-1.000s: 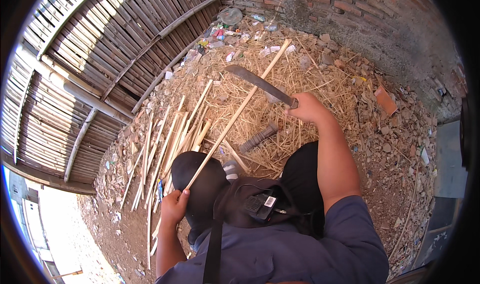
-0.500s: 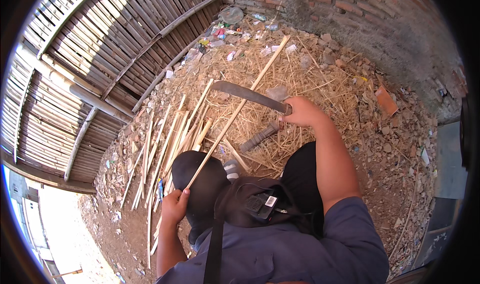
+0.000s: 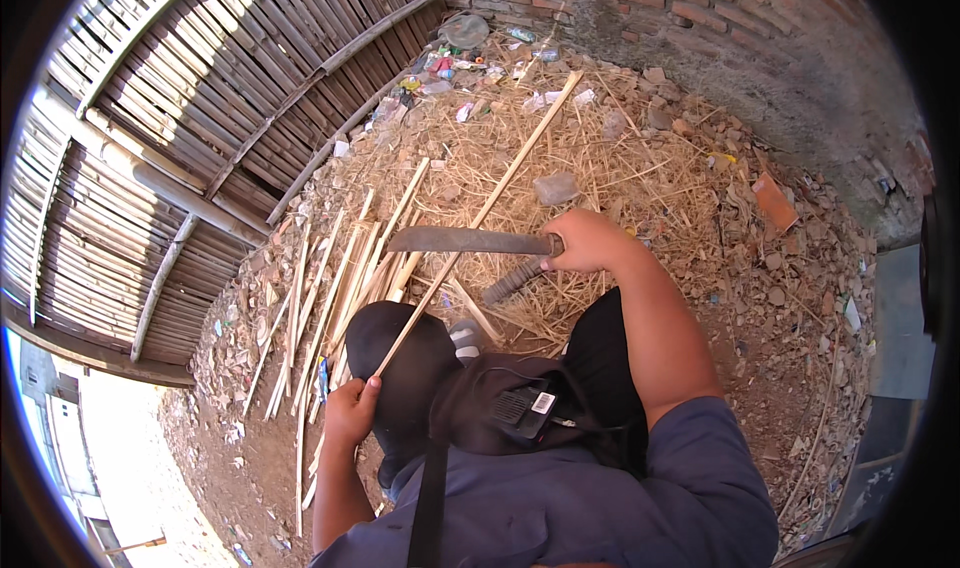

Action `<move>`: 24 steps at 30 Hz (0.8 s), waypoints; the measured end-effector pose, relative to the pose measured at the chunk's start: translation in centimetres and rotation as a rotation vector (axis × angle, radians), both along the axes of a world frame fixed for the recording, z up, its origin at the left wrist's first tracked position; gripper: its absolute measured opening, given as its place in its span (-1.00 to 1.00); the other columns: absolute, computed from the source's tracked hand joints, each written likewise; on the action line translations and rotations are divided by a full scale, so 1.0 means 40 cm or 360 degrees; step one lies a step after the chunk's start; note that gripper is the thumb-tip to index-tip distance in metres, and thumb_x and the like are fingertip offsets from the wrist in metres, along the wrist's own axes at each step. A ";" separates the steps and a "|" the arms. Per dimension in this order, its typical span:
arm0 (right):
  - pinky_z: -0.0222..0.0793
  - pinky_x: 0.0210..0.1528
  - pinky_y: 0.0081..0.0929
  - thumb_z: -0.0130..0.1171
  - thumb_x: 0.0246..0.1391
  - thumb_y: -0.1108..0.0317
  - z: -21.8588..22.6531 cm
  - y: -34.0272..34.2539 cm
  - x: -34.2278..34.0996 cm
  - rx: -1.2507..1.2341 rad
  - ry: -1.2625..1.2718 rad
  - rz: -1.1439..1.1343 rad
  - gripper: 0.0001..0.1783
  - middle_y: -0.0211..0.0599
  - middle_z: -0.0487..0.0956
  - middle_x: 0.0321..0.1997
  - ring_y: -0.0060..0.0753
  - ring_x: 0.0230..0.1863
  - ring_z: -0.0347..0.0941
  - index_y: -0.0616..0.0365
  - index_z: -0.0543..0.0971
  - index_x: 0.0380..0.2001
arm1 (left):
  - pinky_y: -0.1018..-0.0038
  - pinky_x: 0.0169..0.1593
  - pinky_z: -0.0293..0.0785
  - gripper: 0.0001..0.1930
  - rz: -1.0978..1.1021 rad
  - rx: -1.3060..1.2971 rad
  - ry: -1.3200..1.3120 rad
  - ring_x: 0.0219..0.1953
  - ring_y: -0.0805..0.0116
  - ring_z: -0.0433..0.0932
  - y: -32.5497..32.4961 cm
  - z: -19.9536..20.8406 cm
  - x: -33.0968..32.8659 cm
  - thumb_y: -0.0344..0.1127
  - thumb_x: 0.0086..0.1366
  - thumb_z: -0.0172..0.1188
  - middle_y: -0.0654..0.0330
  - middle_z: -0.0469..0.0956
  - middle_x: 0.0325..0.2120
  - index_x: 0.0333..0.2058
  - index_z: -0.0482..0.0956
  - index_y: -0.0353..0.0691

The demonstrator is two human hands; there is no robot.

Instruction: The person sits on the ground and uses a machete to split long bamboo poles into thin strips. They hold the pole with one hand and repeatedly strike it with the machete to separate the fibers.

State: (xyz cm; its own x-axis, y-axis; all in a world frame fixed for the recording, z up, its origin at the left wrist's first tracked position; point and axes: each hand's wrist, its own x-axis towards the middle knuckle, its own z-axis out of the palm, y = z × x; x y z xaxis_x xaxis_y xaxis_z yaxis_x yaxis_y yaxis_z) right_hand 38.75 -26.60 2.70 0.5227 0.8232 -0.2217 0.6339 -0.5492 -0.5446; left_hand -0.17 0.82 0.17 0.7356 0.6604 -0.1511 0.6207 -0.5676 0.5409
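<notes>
My left hand (image 3: 350,411), beside my left knee, is closed on the near end of a long bamboo strip (image 3: 518,165). The strip slants away to the far right over the straw. In my right hand (image 3: 590,240) is the handle of a machete (image 3: 460,240); its broad, dark blade points left and crosses the strip. Whether the blade touches the strip I cannot tell. Below the right hand lies a dark, ribbed, rod-like piece (image 3: 515,280). Several split bamboo strips (image 3: 345,278) lie in a loose bundle left of my knee.
Straw and wood shavings (image 3: 640,188) cover the ground ahead, with rubble around them. A bamboo-slat wall (image 3: 250,88) stands at left, a brick wall (image 3: 700,28) at the back. Litter (image 3: 440,68) gathers in their corner. A broken brick (image 3: 774,201) lies at right.
My right hand has drawn the machete nearer and a little left, so its blade crosses the bamboo strip lower down. My left hand and the strip have barely moved.
</notes>
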 end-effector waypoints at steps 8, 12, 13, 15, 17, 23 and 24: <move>0.48 -0.15 -0.23 0.43 -0.02 0.12 -0.032 -0.096 0.097 0.0208 0.0074 -0.0702 -0.62 -0.09 0.66 -0.32 -0.15 -0.27 0.62 0.08 0.70 -0.17 | 0.21 -0.46 0.30 -0.36 -0.0054 0.0022 0.0043 -0.62 0.16 0.38 0.007 -0.001 0.008 0.19 0.37 0.17 -0.04 0.40 -0.71 -0.60 0.43 -0.35; 0.48 -0.15 -0.20 0.43 -0.05 0.12 -0.028 -0.059 0.060 0.0171 0.0036 -0.0434 -0.62 -0.10 0.67 -0.33 -0.10 -0.24 0.63 0.11 0.69 -0.20 | 0.20 -0.46 0.30 -0.36 -0.0026 0.0019 0.0021 -0.62 0.14 0.37 0.009 -0.009 0.000 0.19 0.37 0.16 -0.04 0.40 -0.71 -0.61 0.42 -0.35; 0.48 -0.15 -0.19 0.44 -0.06 0.12 -0.023 -0.042 0.045 0.0156 0.0018 -0.0349 -0.62 -0.10 0.67 -0.33 -0.09 -0.24 0.63 0.11 0.69 -0.22 | 0.20 -0.46 0.29 -0.36 -0.0008 0.0011 0.0008 -0.62 0.14 0.37 0.008 -0.010 -0.007 0.19 0.37 0.16 -0.04 0.40 -0.71 -0.61 0.41 -0.35; 0.48 -0.15 -0.17 0.44 -0.08 0.11 -0.030 -0.026 0.027 0.0094 -0.0014 -0.0169 -0.62 -0.11 0.68 -0.33 -0.07 -0.23 0.63 0.10 0.69 -0.24 | 0.21 -0.46 0.29 -0.36 -0.0027 0.0004 -0.0014 -0.62 0.15 0.36 0.009 -0.012 0.005 0.18 0.38 0.16 -0.03 0.40 -0.71 -0.61 0.41 -0.35; 0.46 -0.20 -0.18 0.48 -0.11 0.08 -0.031 -0.002 0.009 0.0140 -0.0028 0.0028 -0.59 -0.10 0.65 -0.37 -0.05 -0.29 0.61 0.11 0.69 -0.26 | 0.22 -0.46 0.29 -0.37 0.0039 -0.0039 -0.0009 -0.62 0.19 0.37 0.006 -0.008 -0.005 0.16 0.38 0.17 -0.01 0.40 -0.72 -0.61 0.42 -0.35; 0.48 -0.13 -0.15 0.45 -0.08 0.11 -0.001 -0.051 0.049 0.0062 0.0068 -0.0332 -0.60 -0.08 0.67 -0.32 -0.07 -0.22 0.63 0.13 0.68 -0.23 | 0.22 -0.46 0.30 -0.38 0.0029 0.0009 -0.0006 -0.62 0.20 0.38 -0.003 0.002 -0.004 0.16 0.38 0.18 -0.01 0.41 -0.72 -0.59 0.45 -0.36; 0.48 -0.12 -0.15 0.45 -0.07 0.11 -0.006 -0.071 0.063 0.0111 0.0075 -0.0451 -0.59 -0.07 0.67 -0.31 -0.06 -0.21 0.63 0.14 0.68 -0.21 | 0.21 -0.46 0.30 -0.38 0.0024 0.0004 -0.0007 -0.62 0.19 0.38 -0.006 0.003 0.000 0.16 0.38 0.18 -0.01 0.41 -0.72 -0.59 0.45 -0.36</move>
